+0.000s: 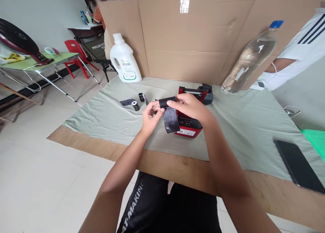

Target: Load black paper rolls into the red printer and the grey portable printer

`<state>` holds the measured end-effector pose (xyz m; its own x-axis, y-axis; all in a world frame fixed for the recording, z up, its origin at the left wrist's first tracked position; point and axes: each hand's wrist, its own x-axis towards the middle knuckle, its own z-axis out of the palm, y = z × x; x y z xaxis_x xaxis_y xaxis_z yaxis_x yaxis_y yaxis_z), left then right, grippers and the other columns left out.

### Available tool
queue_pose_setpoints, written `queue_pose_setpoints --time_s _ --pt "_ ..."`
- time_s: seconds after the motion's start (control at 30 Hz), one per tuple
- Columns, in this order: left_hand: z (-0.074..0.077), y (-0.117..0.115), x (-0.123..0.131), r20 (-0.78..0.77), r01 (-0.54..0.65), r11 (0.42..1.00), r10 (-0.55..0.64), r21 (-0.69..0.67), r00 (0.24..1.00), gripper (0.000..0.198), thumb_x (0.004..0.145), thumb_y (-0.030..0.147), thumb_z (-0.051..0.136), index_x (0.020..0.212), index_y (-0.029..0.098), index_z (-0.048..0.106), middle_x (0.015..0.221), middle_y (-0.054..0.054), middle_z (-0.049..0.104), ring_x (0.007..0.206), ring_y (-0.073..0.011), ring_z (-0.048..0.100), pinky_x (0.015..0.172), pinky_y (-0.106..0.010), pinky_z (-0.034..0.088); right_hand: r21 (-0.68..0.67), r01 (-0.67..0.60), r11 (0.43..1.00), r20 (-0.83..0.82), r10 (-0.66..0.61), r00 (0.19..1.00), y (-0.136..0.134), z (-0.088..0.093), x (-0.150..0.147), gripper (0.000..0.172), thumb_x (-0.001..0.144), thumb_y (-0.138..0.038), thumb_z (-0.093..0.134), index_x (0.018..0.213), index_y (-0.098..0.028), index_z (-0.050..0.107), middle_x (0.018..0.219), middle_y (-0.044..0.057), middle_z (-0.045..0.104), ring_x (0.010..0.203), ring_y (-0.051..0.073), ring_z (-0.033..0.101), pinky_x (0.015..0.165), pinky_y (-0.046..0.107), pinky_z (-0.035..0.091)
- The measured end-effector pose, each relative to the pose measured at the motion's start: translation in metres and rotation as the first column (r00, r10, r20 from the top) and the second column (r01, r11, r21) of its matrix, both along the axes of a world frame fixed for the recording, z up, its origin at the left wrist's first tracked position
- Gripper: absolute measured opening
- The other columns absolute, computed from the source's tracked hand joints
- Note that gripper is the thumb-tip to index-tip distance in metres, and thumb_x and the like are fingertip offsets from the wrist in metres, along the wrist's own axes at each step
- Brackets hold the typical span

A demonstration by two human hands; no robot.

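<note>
Between my two hands is a black ribbon roll [167, 101], held level above the cloth, with a loose wrinkled strip [171, 119] hanging from it. My left hand [151, 116] grips its left end with fingers and thumb. The right end is pinched by my right hand [191, 106], thumb along the front of the roll. Just behind and below stands a red and black label printer [189, 128], its upper part raised at the back and its middle partly covered by my right hand. Small black rolls [135, 106] lie on the cloth left of my hands, one with a strip unrolled.
A white detergent jug [125, 62] and a water-filled plastic bottle [254, 57] lean against the cardboard screen [188, 33]. A phone [299, 165] lies at the right front edge. One person sits behind at left; a white sleeve [308, 40] shows at right.
</note>
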<state>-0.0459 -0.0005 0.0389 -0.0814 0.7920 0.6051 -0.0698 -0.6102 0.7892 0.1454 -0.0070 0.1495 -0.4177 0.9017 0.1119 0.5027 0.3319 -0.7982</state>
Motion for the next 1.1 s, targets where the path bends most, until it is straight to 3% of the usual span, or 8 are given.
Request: queue_pose_setpoints --time_s 0.13,0.23,0.3,0.43,0.53,0.8,0.9,1.1 --pt "-0.003 -0.002 0.007 -0.015 0.005 1.0 -0.004 0.029 1.0 0.056 0.077 0.051 0.088 0.122 0.023 0.068 0.105 -0.005 0.073 0.089 -0.0164 0.072 0.08 -0.027 0.059 -0.008 -0.003 1.0 0.073 0.004 0.997 -0.001 0.002 0.006 0.042 0.09 -0.054 0.066 0.069 -0.02 0.053 0.066 -0.004 0.045 0.062 0.012 0.04 0.059 0.029 0.025" --pt "-0.005 -0.002 0.01 -0.015 0.026 0.999 -0.027 -0.022 1.0 0.052 0.08 0.052 0.085 0.118 0.021 0.069 0.106 -0.006 0.074 0.092 -0.0179 0.073 0.082 -0.028 0.059 0.095 -0.072 0.993 0.037 0.069 0.997 -0.002 0.002 0.01 0.022 0.085 -0.039 0.069 0.097 -0.02 0.07 0.083 -0.001 0.061 0.071 0.014 0.049 0.065 0.028 0.033" --pt "-0.007 -0.002 0.012 0.007 0.063 0.997 -0.062 -0.052 0.998 0.048 0.082 0.051 0.084 0.116 0.02 0.068 0.102 -0.005 0.075 0.09 -0.0172 0.072 0.08 -0.028 0.058 0.164 -0.127 0.978 0.043 0.121 0.992 -0.003 0.003 0.012 0.029 0.082 -0.029 0.068 0.11 -0.021 0.072 0.09 0.0 0.065 0.075 0.015 0.052 0.068 0.028 0.036" --pt "-0.012 -0.004 0.017 -0.015 0.139 0.989 -0.139 -0.054 0.99 0.054 0.086 0.048 0.081 0.131 0.023 0.061 0.088 0.0 0.071 0.077 -0.0123 0.066 0.076 -0.026 0.055 0.168 -0.128 0.977 0.14 0.105 0.985 -0.005 0.01 0.023 0.023 0.083 -0.026 0.064 0.103 -0.02 0.075 0.084 0.001 0.066 0.073 0.015 0.053 0.069 0.029 0.036" --pt "-0.016 -0.007 0.019 -0.178 0.146 0.989 -0.143 0.008 0.974 0.069 0.094 0.045 0.073 0.153 0.027 0.042 0.082 0.003 0.064 0.068 -0.0094 0.057 0.072 -0.024 0.051 0.121 -0.048 0.991 0.235 0.018 0.972 -0.005 0.015 0.04 0.018 0.086 -0.028 0.062 0.097 -0.019 0.073 0.083 0.002 0.068 0.074 0.017 0.057 0.07 0.029 0.037" --pt "-0.017 -0.013 0.021 -0.684 0.269 0.878 0.085 0.395 0.724 0.056 0.09 0.065 0.067 0.127 0.023 0.072 0.116 -0.012 0.066 0.104 -0.0252 0.061 0.092 -0.041 0.051 -0.112 0.193 0.975 0.583 -0.093 0.807 0.005 0.01 0.063 0.012 0.094 -0.026 0.06 0.095 -0.019 0.07 0.092 0.004 0.074 0.083 0.019 0.065 0.07 0.029 0.041" --pt "-0.019 -0.014 0.024 -0.716 0.214 0.88 0.181 0.424 0.674 0.049 0.09 0.06 0.07 0.124 0.026 0.074 0.117 -0.01 0.07 0.102 -0.0241 0.061 0.093 -0.04 0.049 -0.085 0.252 0.964 0.639 -0.142 0.756 0.009 0.003 0.052 0.014 0.095 -0.026 0.059 0.099 -0.019 0.071 0.095 0.007 0.075 0.081 0.02 0.067 0.066 0.029 0.041" --pt "-0.022 -0.016 0.028 -0.652 0.143 0.851 0.268 0.505 0.709 0.021 0.099 0.029 0.062 0.113 0.027 0.078 0.109 -0.006 0.074 0.096 -0.0194 0.062 0.088 -0.036 0.047 0.006 0.237 0.972 0.779 -0.153 0.609 0.016 -0.015 0.035 0.017 0.09 -0.021 0.064 0.104 -0.018 0.074 0.11 0.013 0.076 0.095 0.025 0.069 0.07 0.03 0.045"
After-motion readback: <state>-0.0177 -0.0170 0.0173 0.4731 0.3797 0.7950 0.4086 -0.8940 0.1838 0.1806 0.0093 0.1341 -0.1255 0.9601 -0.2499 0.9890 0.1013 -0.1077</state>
